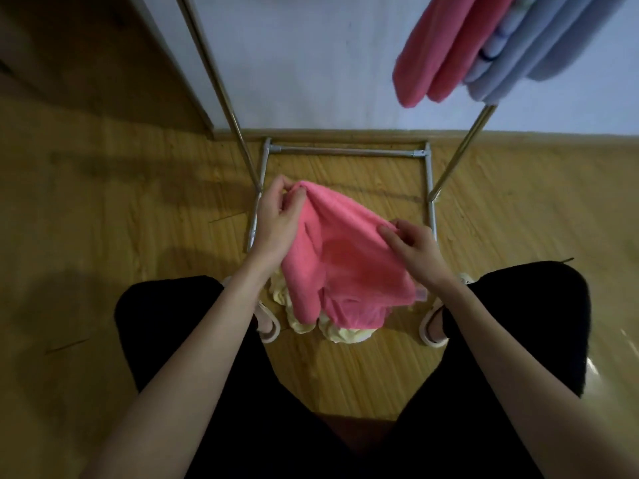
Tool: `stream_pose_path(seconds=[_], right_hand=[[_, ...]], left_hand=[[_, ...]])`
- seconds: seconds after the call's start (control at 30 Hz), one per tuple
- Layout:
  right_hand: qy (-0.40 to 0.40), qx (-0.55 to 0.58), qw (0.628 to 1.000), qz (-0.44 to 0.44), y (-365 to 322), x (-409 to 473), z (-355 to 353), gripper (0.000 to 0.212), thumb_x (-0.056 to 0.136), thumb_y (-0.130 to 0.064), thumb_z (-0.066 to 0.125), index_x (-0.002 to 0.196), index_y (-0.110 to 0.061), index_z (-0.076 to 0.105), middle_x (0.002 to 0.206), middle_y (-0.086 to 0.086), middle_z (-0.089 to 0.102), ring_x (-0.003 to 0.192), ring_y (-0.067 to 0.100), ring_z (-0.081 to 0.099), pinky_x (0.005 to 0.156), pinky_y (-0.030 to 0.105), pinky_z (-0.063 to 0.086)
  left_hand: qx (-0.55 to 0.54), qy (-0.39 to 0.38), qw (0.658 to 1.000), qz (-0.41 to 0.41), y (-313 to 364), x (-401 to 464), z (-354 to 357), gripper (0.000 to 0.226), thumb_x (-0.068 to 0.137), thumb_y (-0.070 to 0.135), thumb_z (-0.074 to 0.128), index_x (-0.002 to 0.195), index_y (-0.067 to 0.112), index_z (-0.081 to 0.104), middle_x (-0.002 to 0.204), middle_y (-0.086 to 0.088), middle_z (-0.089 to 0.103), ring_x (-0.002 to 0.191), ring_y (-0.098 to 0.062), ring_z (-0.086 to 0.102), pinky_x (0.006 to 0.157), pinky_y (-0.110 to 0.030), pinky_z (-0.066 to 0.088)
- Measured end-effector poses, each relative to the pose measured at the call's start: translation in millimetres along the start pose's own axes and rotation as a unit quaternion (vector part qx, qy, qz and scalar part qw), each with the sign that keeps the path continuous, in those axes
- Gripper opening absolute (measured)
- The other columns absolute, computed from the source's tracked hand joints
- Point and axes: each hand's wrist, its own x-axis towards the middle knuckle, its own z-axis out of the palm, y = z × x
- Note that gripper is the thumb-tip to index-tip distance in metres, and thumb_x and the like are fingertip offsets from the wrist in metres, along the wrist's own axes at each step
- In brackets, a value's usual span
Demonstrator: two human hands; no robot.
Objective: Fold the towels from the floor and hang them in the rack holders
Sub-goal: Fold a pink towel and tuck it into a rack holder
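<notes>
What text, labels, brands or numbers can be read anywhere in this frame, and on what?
None can be read.
Pink towel: a small pale tag shows at its lower right edge, too blurred to read.
Hanging blue towels: dark marks, not readable as text.

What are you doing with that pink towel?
A person is holding a pink towel with both hands above the floor. The left hand pinches one corner up high, and the right hand grips another edge. It is not folded yet. Under it, a yellow towel lies on the wooden floor between the person's feet. On the metal rack, another pink towel and blue towels hang already.
</notes>
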Motion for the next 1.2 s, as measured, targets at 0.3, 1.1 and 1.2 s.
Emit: stream_pose_path(seconds=[0.3,1.1,1.2], right_hand=[[-0.156,-0.01,0.987,0.038,-36,-43,-39,0.047,0.072,-0.043,0.078,0.079,0.001,0.065,0.061,-0.003,0.061,0.045,0.006,0.053,0.042,0.016,0.039],[0.131,0.033,0.991,-0.023,-162,-53,-105,0.02,0.096,-0.023,0.055,0.088,-0.008,0.066,0.068,-0.006,0.064,0.057,-0.006,0.053,0.056,0.013,0.044],[0.134,0.191,0.972,-0.003,-202,-52,-113,0.017,0.092,-0.016,0.062,0.105,-0.005,0.061,0.06,-0.008,0.067,0.054,-0.002,0.061,0.052,0.015,0.05]], left_hand=[[-0.098,0.115,0.988,0.013,77,-15,8,0.02,0.091,0.025,0.054,0.071,0.026,0.048,0.067,0.006,0.049,0.062,-0.006,0.047,0.058,-0.027,0.037],[0.009,0.019,0.996,0.089,130,16,7,0.024,0.093,0.024,0.059,0.074,0.024,0.044,0.066,0.007,0.043,0.053,0.005,0.039,0.052,-0.01,0.033],[0.021,-0.033,0.995,0.095,129,13,3,0.019,0.093,0.021,0.06,0.08,0.024,0.047,0.07,0.005,0.05,0.061,-0.001,0.045,0.057,-0.015,0.036]])
